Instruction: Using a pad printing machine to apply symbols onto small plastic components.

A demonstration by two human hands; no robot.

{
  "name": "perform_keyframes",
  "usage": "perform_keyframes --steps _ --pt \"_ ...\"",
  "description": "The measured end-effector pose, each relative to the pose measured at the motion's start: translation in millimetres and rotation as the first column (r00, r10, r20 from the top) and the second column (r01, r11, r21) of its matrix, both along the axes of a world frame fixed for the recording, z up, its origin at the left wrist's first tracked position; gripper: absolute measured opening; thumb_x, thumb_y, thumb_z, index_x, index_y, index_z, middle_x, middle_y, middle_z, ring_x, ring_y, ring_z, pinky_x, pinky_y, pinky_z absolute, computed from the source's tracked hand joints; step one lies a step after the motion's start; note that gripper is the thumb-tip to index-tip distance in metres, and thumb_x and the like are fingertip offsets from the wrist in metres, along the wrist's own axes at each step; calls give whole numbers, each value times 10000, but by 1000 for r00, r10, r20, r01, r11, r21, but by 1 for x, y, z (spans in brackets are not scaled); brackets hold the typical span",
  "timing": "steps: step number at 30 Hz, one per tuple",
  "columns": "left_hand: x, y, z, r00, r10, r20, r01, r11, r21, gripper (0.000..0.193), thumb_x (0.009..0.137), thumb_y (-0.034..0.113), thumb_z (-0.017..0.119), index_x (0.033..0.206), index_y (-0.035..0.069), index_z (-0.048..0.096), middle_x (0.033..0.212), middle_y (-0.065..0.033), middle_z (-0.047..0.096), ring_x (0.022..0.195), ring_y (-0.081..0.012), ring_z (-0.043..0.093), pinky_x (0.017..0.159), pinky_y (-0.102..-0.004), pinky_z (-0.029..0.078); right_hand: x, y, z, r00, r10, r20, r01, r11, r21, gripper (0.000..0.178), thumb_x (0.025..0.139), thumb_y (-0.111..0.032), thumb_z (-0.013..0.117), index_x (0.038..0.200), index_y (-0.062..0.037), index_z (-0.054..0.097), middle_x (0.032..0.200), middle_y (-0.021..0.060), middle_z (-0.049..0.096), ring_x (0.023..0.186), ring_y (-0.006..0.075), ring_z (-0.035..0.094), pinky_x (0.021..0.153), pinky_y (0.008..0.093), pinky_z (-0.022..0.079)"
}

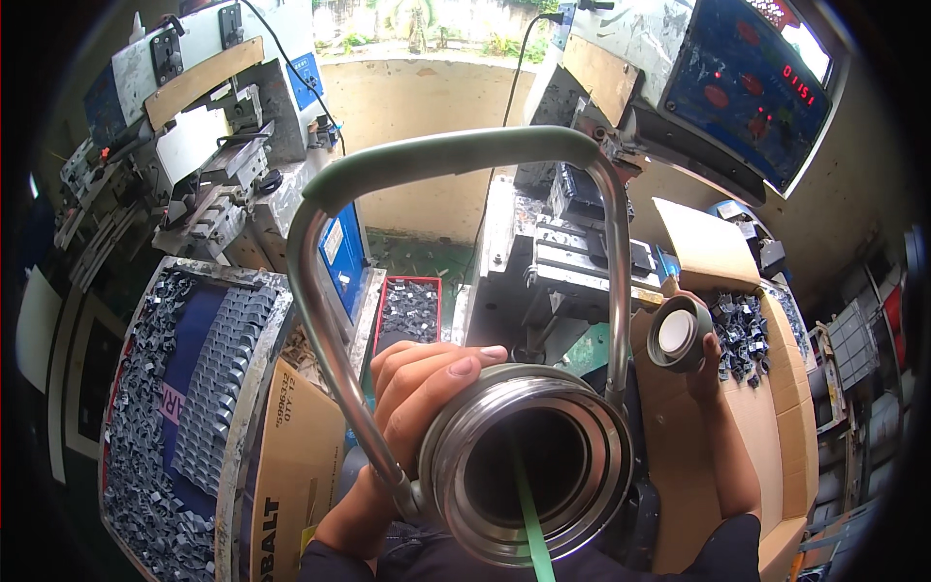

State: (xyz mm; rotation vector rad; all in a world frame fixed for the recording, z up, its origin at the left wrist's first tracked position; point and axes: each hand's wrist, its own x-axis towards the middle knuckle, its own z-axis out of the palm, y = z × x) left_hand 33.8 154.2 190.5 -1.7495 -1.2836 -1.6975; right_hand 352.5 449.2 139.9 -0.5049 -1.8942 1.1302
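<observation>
My left hand (412, 393) is wrapped round the side of a wide-mouthed stainless-steel vacuum jug (606, 466). The jug's open mouth faces up toward me, and its inside is dark. A large carrying handle (465, 150), metal with a grey-green grip, arches up from the jug's sides. Across the mouth runs a thin green strip (531, 519) to the lower edge; I cannot tell what it is. Off to the right, apart from the jug, my right hand (711, 364) grips a round grey-green lid (679, 335) with a pale disc inside.
Machines stand at the left (233, 165) and right, the right one with a blue control panel (747, 92). A tray (233, 388) of small dark metal parts lies left, beside a cardboard box (296, 456). An open carton (718, 446) with more parts is at right. A red-edged bin (410, 306) sits beyond.
</observation>
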Motion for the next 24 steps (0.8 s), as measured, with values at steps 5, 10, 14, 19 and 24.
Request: perform_keyframes --steps 5,10,14,19,24 --pt "2 -1 -1 1000 5 21 -5 1000 -12 598 951 221 779 1437 22 493 1233 -194 734 1070 -292 702 994 -440 466 -1 1 10 999 14 46 -11 998 -62 937 974 -723 542 1526 31 481 1377 149 612 1296 224 559 1123 356 406" --pt "2 -2 -5 999 -7 37 7 1000 -16 594 956 231 775 1436 25 491 1239 -195 735 1076 -291 697 1000 -444 458 -1 -1 11 997 10 74 -7 999 -36 936 972 -725 536 1524 29 482 1375 145 605 1297 221 553 1121 357 403" --pt "1 -2 -4 999 -1 35 1 1000 -16 598 957 230 776 1439 27 486 1245 -198 735 1069 -288 696 1002 -443 456 -6 -3 14 998 17 64 -17 1000 -8 933 976 -723 527 1524 30 482 1370 144 608 1292 222 555 1118 356 402" --pt "1 -2 -4 999 1 46 0 1000 -22 599 958 230 775 1441 28 484 1247 -200 735 1072 -289 697 1005 -445 455 -6 -2 15 997 22 74 -22 1000 -4 931 979 -721 525 1525 31 480 1363 145 615 1283 223 562 1114 351 405" --pt "0 -3 -7 998 0 64 3 999 -37 599 959 236 775 1440 28 484 1247 -202 735 1079 -292 696 1013 -449 452 -5 -2 14 998 34 56 -33 999 -12 931 978 -721 532 1522 32 481 1360 147 621 1281 221 567 1110 349 411"
